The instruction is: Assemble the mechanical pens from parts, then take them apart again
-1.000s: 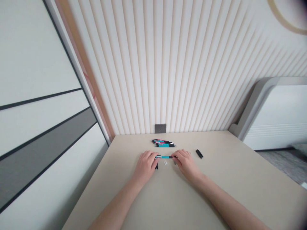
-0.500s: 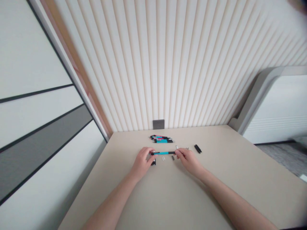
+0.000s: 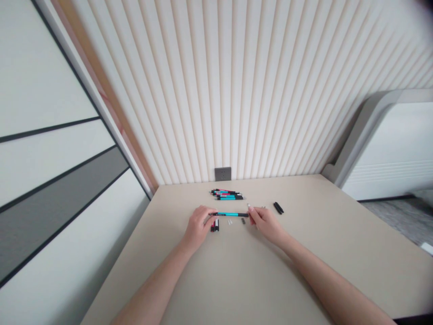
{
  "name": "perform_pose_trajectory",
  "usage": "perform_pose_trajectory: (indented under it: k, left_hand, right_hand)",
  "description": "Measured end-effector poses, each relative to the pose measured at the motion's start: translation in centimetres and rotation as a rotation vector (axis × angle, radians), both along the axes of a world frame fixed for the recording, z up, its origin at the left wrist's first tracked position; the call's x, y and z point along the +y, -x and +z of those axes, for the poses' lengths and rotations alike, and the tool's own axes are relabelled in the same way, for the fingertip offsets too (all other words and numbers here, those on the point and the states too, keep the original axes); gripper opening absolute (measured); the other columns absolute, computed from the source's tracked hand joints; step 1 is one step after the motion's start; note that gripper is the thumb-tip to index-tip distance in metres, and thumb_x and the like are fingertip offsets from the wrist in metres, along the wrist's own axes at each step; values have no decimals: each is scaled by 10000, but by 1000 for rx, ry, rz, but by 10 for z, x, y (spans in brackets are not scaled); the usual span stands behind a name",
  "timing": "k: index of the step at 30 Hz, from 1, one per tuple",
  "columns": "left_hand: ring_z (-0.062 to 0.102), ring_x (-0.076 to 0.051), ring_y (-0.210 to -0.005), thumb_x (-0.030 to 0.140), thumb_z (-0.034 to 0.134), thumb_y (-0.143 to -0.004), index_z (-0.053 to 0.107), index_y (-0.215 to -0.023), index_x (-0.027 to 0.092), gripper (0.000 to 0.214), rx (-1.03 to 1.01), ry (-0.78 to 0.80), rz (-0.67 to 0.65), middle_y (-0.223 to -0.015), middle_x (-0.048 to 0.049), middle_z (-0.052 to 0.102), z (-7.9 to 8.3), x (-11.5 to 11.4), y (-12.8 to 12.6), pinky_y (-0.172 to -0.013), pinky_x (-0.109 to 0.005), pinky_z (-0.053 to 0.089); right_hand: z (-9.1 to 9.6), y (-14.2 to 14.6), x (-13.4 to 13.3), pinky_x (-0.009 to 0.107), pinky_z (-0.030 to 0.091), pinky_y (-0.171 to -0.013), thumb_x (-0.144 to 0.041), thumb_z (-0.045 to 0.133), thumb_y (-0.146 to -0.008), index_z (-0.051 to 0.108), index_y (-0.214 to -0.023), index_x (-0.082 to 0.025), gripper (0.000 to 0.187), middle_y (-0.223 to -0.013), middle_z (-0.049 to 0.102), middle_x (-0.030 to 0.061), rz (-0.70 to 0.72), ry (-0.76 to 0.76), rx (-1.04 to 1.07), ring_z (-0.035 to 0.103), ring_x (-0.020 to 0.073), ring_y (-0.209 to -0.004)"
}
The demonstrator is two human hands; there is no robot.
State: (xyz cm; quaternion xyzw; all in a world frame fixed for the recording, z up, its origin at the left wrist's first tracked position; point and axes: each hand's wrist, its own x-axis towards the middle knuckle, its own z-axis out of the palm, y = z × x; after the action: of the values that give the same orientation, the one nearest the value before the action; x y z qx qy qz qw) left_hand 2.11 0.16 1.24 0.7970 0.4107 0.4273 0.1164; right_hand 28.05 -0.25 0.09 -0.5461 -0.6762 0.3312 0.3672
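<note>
A teal pen with black ends (image 3: 232, 214) lies crosswise just above the beige table (image 3: 237, 280), held at both ends. My left hand (image 3: 198, 225) pinches its left end, fingers curled. My right hand (image 3: 265, 221) pinches its right, black tip end. Under the pen lie small loose parts: a short black and white piece (image 3: 215, 225), a pale bit (image 3: 230, 222) and a dark bit (image 3: 243, 220).
A bunch of several teal and red pens (image 3: 227, 195) lies near the wall, below a grey socket (image 3: 223, 174). Two short black pieces (image 3: 278, 207) lie to the right. A white cabinet (image 3: 389, 149) stands at the right; the table's left edge borders a panelled wall.
The view has shifted a little, so the table sits higher in the picture. Both hands have stayed on the pen's ends, and the small black and white piece by my left hand shows more.
</note>
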Motion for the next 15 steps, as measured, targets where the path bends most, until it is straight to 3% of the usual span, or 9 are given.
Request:
perform_pose_trajectory:
  k: [6, 11, 15]
  left_hand:
    - [636, -196, -857, 309, 554, -932, 647, -954, 207, 140, 41, -31, -17, -879, -51, 684, -2, 1, 0, -801, -335, 509]
    - [620, -193, -831, 322, 547, -938, 646, -912, 201, 159, 98, -16, -43, -840, -47, 676, -6, 2, -1, -777, -325, 494]
    - [623, -195, -834, 312, 545, -937, 645, -909, 194, 157, 69, -4, -31, -849, -53, 679, -4, 2, -2, -776, -323, 491]
  right_hand:
    - [-5, -2, 3, 231, 291, -487, -593, 323, -948, 554, -615, -179, 579, -500, 443, -33, -16, 63, -13, 405, 114, -486]
    - [2, -2, -1, 242, 313, -494, -583, 354, -943, 542, -623, -188, 541, -490, 466, -26, -130, -47, -44, 429, 125, -484]
    - [8, -1, -4, 265, 386, -591, -526, 417, -939, 630, -710, -180, 466, -652, 623, 32, -106, -179, -53, 529, 164, -618]
